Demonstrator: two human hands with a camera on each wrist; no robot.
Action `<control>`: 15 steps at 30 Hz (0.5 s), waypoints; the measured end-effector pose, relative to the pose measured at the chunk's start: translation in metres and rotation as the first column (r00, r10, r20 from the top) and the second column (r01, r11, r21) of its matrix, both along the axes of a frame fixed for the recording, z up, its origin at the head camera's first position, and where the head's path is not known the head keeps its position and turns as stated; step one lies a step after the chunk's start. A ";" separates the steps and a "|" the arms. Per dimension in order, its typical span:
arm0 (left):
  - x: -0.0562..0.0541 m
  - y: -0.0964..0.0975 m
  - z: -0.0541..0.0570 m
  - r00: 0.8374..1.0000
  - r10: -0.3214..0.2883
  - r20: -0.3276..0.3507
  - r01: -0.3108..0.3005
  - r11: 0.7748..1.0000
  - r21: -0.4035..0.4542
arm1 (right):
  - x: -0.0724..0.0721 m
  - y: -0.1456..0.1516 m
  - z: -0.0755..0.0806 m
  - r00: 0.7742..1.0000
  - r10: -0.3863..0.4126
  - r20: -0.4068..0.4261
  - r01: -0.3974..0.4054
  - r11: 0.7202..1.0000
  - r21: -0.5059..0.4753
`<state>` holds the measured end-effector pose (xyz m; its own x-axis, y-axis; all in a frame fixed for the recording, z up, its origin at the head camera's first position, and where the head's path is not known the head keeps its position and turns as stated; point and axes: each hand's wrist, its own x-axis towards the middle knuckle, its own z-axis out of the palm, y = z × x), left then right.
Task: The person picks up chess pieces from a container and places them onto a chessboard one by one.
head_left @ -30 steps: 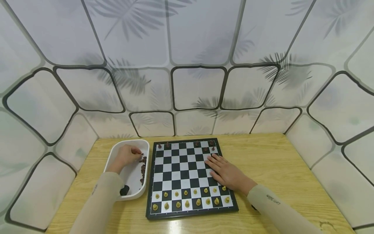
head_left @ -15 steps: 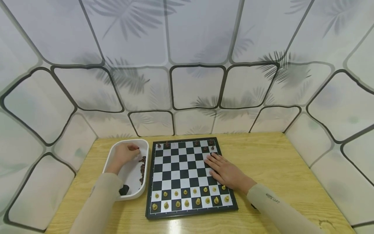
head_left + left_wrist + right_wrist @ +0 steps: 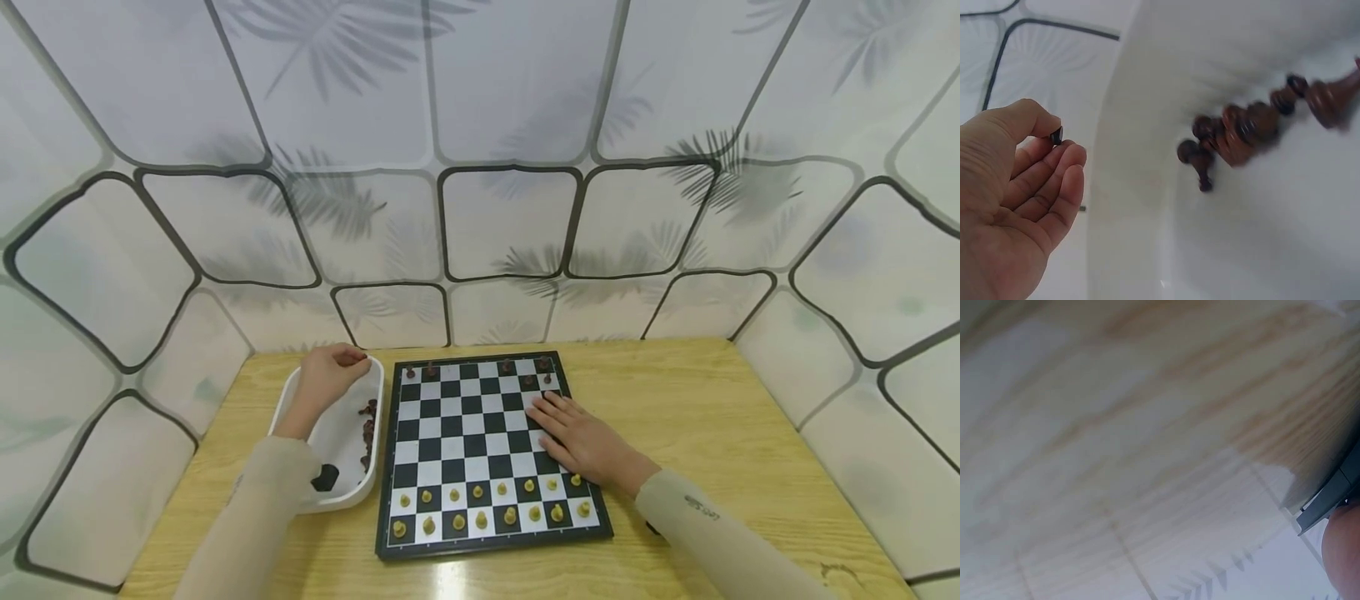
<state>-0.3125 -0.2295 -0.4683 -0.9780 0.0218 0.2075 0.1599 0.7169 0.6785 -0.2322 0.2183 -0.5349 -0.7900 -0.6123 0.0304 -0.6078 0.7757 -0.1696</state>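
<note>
My left hand (image 3: 327, 379) is raised over the far end of the white tub (image 3: 351, 500). Thumb and fingertips pinch a small dark chess piece (image 3: 1057, 135), mostly hidden by the fingers. Several dark brown chess pieces (image 3: 1235, 134) lie in a row along the tub's wall. My right hand (image 3: 577, 437) rests with spread fingers on the right side of the chessboard (image 3: 474, 446). Dark pieces (image 3: 506, 367) stand at the board's far edge, in both corners. Two rows of yellow pieces (image 3: 481, 518) fill its near side.
A black lump (image 3: 326, 477) lies in the near left part of the tub, which stands just left of the board. All this is on a light wooden table (image 3: 675, 400). Behind it rises a patterned wall covering (image 3: 510, 225).
My left hand has lifted from inside the tub to its far rim, moving away and slightly right, with the dark chess piece. My right hand has stayed in place on the board.
</note>
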 end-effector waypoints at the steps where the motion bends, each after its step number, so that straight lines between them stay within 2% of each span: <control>1: 0.000 0.004 0.003 1.000 -0.014 -0.007 0.014 1.000 0.010 | 0.000 0.000 0.000 1.000 0.000 -0.001 0.000 1.000 -0.001; 4: -0.001 0.016 0.010 0.998 -0.058 -0.025 0.059 0.998 0.028 | 0.000 0.001 -0.001 1.000 0.002 -0.007 -0.002 1.000 -0.005; 9: -0.001 0.034 0.018 0.994 -0.103 -0.043 0.104 0.995 0.011 | 0.000 0.001 -0.002 1.000 0.007 -0.017 -0.007 1.000 -0.005; 15: -0.003 0.053 0.024 0.989 -0.149 -0.021 0.150 0.988 0.034 | 0.000 0.001 -0.002 1.000 0.006 -0.012 -0.006 1.000 -0.002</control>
<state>-0.3154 -0.1764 -0.4446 -0.9603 0.1597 0.2287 0.2762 0.6595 0.6991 -0.2325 0.2196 -0.5364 -0.7861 -0.6167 0.0408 -0.6141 0.7721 -0.1636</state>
